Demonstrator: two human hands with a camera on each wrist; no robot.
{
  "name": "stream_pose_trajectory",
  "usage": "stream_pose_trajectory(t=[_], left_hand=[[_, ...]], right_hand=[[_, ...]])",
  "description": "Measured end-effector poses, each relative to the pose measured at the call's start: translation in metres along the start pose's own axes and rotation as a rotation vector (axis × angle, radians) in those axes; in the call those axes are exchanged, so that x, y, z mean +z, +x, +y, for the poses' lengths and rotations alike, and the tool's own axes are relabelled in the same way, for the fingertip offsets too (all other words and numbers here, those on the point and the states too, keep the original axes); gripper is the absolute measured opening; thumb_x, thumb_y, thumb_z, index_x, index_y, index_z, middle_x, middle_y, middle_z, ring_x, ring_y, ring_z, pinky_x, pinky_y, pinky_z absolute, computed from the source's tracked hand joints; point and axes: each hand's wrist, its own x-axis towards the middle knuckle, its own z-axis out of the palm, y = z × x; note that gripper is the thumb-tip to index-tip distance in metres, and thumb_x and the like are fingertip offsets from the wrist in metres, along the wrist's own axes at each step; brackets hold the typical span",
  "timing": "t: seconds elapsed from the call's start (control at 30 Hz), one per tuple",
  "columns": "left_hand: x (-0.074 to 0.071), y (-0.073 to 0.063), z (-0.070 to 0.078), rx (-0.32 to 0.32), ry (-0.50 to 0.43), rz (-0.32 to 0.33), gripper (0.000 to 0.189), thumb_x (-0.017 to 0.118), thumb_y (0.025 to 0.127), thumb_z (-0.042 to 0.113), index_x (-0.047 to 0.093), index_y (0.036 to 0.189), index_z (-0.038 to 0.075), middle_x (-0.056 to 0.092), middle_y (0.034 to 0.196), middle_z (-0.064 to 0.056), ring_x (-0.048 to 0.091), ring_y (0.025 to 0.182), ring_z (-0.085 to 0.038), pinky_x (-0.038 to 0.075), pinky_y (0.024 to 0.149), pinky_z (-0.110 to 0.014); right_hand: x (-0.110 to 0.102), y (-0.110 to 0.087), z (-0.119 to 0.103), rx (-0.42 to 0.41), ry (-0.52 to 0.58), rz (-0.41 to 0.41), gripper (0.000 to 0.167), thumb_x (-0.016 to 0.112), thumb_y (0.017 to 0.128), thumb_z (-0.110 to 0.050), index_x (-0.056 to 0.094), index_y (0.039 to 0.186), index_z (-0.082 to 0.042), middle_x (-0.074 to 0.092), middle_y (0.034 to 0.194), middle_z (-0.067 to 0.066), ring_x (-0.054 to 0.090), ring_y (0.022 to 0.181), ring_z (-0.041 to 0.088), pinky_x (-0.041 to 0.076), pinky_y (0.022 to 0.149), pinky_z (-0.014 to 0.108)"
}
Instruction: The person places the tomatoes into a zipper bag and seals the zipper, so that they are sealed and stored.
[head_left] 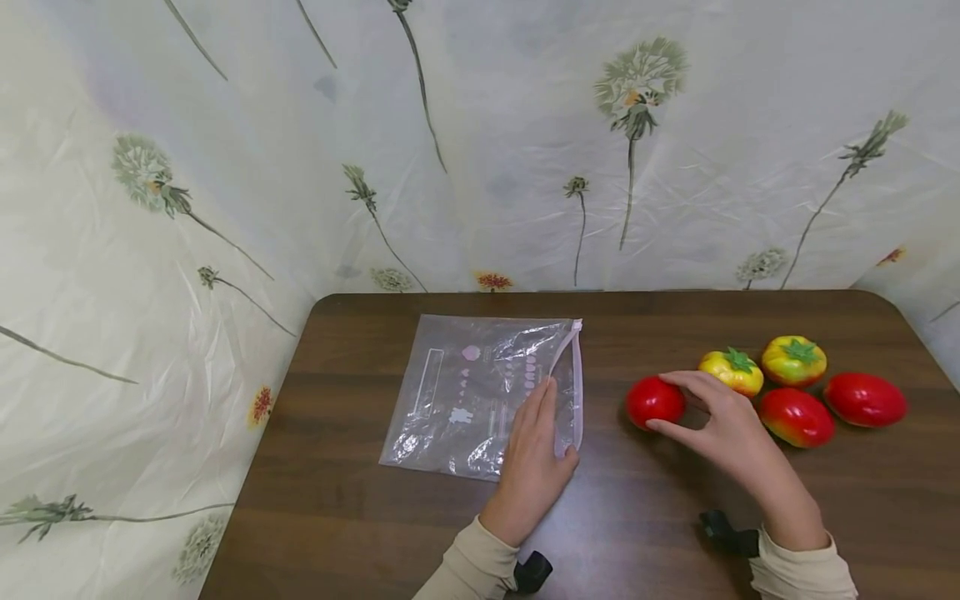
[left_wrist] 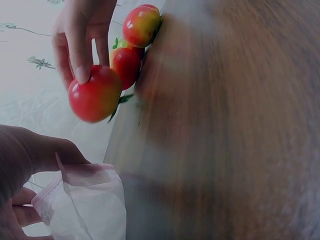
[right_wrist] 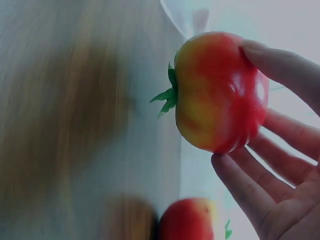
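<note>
My right hand (head_left: 723, 421) pinches a glossy red tomato (head_left: 656, 403) between thumb and fingertips. Seen from the right wrist, that tomato (right_wrist: 220, 92) has a yellow side and a green leafy top facing the table, and it looks raised off the wood. A clear zip bag (head_left: 442, 383) with pink print lies flat, its pink-edged mouth to the right. At that mouth my left hand (head_left: 531, 458) holds the film, fingers on the upper layer. In the left wrist view the bag (left_wrist: 95, 200) gapes a little, its edge at my thumb.
Right of the held tomato, two yellow tomatoes (head_left: 731, 372) with green tops stand behind two red oblong fruits (head_left: 797, 417). The brown wooden table (head_left: 330, 500) ends at a flower-printed sheet (head_left: 495, 167) at the back and left.
</note>
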Motion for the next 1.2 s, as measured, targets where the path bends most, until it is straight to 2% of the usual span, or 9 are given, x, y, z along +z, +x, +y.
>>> stream_pose_trajectory(t=[0.13, 0.17, 0.27, 0.37, 0.4, 0.53, 1.2], left_hand=[[0.000, 0.001, 0.001, -0.019, -0.016, -0.025, 0.096, 0.086, 0.080, 0.011, 0.034, 0.160, 0.007, 0.038, 0.166, -0.010, 0.043, 0.149, -0.027, 0.042, 0.121, -0.044], [0.000, 0.001, 0.001, -0.024, -0.018, -0.033, 0.096, 0.086, 0.081, 0.012, 0.034, 0.161, 0.007, 0.038, 0.166, -0.009, 0.042, 0.149, -0.026, 0.042, 0.121, -0.043], [-0.001, 0.001, 0.003, -0.046, -0.025, -0.056, 0.097, 0.086, 0.082, 0.013, 0.032, 0.162, 0.010, 0.036, 0.167, -0.007, 0.041, 0.150, -0.025, 0.041, 0.121, -0.043], [-0.002, 0.001, 0.004, -0.068, -0.032, -0.075, 0.099, 0.086, 0.082, 0.014, 0.030, 0.163, 0.012, 0.034, 0.168, -0.005, 0.040, 0.151, -0.024, 0.043, 0.120, -0.043], [-0.003, 0.001, 0.004, -0.075, -0.035, -0.081, 0.099, 0.087, 0.082, 0.014, 0.029, 0.163, 0.013, 0.033, 0.168, -0.004, 0.040, 0.151, -0.024, 0.044, 0.119, -0.043], [-0.004, 0.001, 0.005, -0.089, -0.049, -0.097, 0.100, 0.086, 0.082, 0.015, 0.028, 0.164, 0.015, 0.031, 0.170, -0.002, 0.038, 0.152, -0.023, 0.046, 0.117, -0.044], [-0.004, 0.000, 0.005, -0.030, -0.016, -0.098, 0.098, 0.085, 0.083, 0.013, 0.029, 0.163, 0.012, 0.032, 0.169, -0.004, 0.037, 0.153, -0.022, 0.038, 0.123, -0.041]], right_hand=[[0.009, 0.008, -0.006, -0.005, 0.021, -0.004, 0.062, 0.094, 0.073, -0.024, 0.069, 0.128, -0.007, 0.069, 0.124, 0.016, 0.067, 0.109, 0.034, 0.038, 0.087, -0.006], [0.011, 0.010, -0.008, -0.006, 0.025, -0.005, 0.062, 0.094, 0.074, -0.024, 0.069, 0.128, -0.007, 0.069, 0.124, 0.015, 0.067, 0.110, 0.034, 0.043, 0.088, -0.003], [0.017, 0.019, -0.014, -0.009, 0.055, -0.023, 0.062, 0.093, 0.075, -0.024, 0.068, 0.129, -0.006, 0.068, 0.125, 0.017, 0.067, 0.111, 0.036, 0.060, 0.091, 0.023], [0.023, 0.026, -0.020, -0.001, 0.083, -0.049, 0.062, 0.092, 0.076, -0.023, 0.067, 0.131, -0.005, 0.067, 0.127, 0.018, 0.067, 0.113, 0.038, 0.059, 0.090, 0.052], [0.025, 0.028, -0.021, 0.003, 0.091, -0.058, 0.063, 0.092, 0.077, -0.022, 0.066, 0.132, -0.005, 0.067, 0.128, 0.018, 0.067, 0.114, 0.038, 0.058, 0.091, 0.054], [0.033, 0.035, -0.024, 0.032, 0.107, -0.088, 0.064, 0.091, 0.078, -0.022, 0.065, 0.134, -0.006, 0.065, 0.132, 0.019, 0.065, 0.117, 0.040, 0.058, 0.093, 0.056], [0.069, 0.064, -0.038, 0.053, 0.159, -0.149, 0.067, 0.088, 0.080, -0.018, 0.060, 0.140, -0.006, 0.061, 0.139, 0.020, 0.061, 0.123, 0.042, 0.059, 0.095, 0.058]])
